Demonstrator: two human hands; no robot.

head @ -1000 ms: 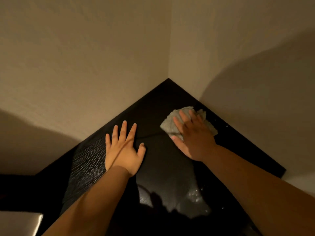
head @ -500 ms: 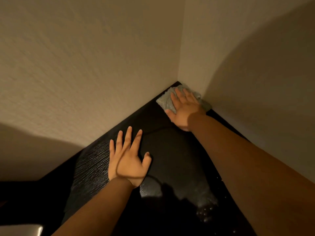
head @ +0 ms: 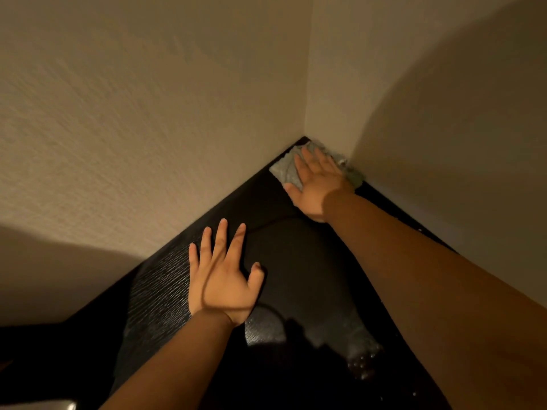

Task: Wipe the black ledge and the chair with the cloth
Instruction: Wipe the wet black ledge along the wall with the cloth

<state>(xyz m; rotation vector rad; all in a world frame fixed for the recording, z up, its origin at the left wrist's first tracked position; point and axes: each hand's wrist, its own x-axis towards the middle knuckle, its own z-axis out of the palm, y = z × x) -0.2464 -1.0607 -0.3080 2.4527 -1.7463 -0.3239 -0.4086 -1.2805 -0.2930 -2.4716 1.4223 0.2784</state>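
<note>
The black ledge fills the corner between two walls, with a textured, shiny top. A grey cloth lies crumpled in the far corner of the ledge. My right hand presses flat on the cloth with straight fingers that point into the corner. Nearer to me, my left hand rests flat on the ledge with its fingers spread. The chair is not in view.
Two beige walls meet right behind the cloth and bound the ledge on both sides. Wet streaks and droplets shine on the near part of the ledge. A pale object's corner shows at the bottom left.
My right hand has pushed the cloth away from me along the ledge into the far corner. My left hand has stayed flat in the same place.
</note>
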